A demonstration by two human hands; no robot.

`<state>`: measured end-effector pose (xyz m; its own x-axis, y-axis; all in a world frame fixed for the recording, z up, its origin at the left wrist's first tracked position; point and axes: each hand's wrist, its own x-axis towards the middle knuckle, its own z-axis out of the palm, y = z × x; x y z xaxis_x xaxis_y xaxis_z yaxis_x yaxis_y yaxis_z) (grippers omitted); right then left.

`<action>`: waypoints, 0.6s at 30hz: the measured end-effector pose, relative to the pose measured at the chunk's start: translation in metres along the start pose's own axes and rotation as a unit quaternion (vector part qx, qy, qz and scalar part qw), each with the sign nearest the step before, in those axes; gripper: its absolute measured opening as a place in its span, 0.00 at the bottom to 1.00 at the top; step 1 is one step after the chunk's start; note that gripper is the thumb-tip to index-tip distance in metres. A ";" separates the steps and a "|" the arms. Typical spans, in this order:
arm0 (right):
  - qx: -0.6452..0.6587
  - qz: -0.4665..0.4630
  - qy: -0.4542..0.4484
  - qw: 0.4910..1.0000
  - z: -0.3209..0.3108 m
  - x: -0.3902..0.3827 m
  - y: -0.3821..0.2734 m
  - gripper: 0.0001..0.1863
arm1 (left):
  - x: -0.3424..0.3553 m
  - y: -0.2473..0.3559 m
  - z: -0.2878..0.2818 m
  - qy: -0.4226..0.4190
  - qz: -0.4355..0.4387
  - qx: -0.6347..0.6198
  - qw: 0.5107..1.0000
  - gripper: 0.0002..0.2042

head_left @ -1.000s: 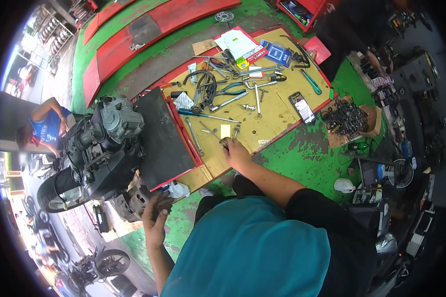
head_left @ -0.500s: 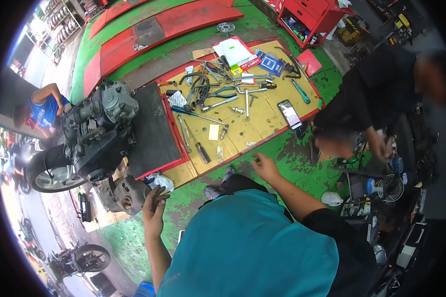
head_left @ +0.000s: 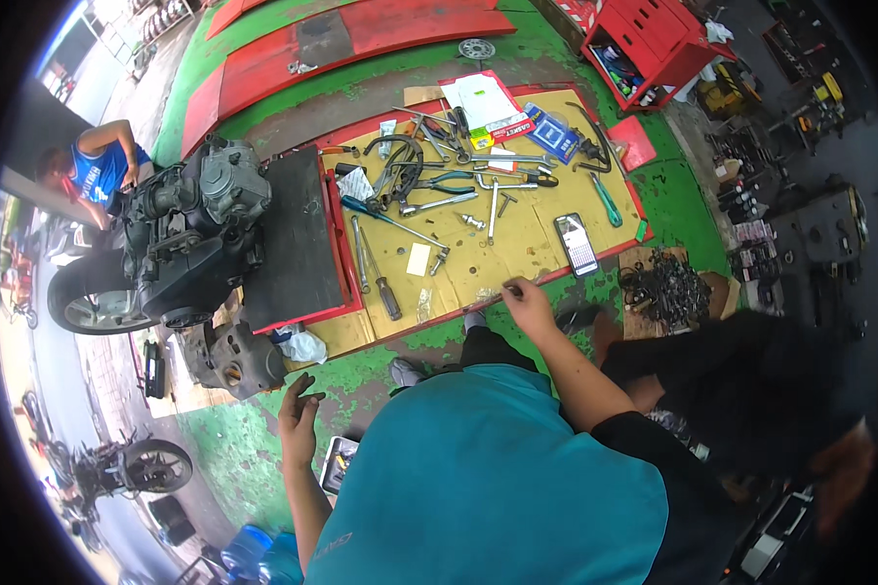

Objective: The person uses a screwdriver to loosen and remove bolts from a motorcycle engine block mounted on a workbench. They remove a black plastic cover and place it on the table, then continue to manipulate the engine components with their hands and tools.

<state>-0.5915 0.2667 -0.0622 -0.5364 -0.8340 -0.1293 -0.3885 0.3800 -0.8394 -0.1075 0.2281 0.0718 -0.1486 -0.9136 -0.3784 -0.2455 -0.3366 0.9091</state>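
My left hand [head_left: 299,421] hangs beside my body over the green floor, its fingers apart and nothing in it. Close to it are a grey engine cover [head_left: 226,359] and, lower down, a small tray of parts [head_left: 338,462] partly hidden by my body. My right hand [head_left: 531,306] hovers at the near edge of the tan-topped work table [head_left: 517,255], fingers loosely curled, with no object visible in it. Nearest to it on the table lie a phone [head_left: 577,245] and a clear plastic bag [head_left: 486,294]. A screwdriver [head_left: 388,297] and a white paper slip [head_left: 419,259] lie further left.
Wrenches, green-handled pliers [head_left: 605,200] and gasket packets [head_left: 553,134] crowd the table. A motorcycle engine with wheel [head_left: 193,234] stands at left. A person in dark clothes [head_left: 741,390] bends close at my right, beside greasy parts on cardboard [head_left: 667,290]. A red tool cabinet [head_left: 644,44] stands behind.
The view has shifted. The person in dark clothes has moved nearer my right side, uncovering greasy parts on cardboard. The tray by my left arm now shows more. My hands keep nearly the same pose.
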 end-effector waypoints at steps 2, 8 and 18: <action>-0.025 -0.013 -0.064 0.998 0.007 0.029 -0.027 0.14 | 0.004 0.009 0.017 0.014 0.000 0.007 1.000 0.25; -0.103 -0.045 -0.181 0.977 0.012 0.111 -0.036 0.15 | 0.014 0.030 0.089 0.038 -0.013 -0.010 0.999 0.24; -0.144 -0.115 -0.297 0.937 0.032 0.175 -0.047 0.15 | 0.023 0.043 0.146 0.160 -0.008 0.010 0.987 0.19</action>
<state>-0.6434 0.0905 -0.0622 0.0643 -0.9504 -0.3042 -0.6741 0.1834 -0.7155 -0.2616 0.2265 0.0766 0.1649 -0.9346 -0.3151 -0.2651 -0.3497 0.8986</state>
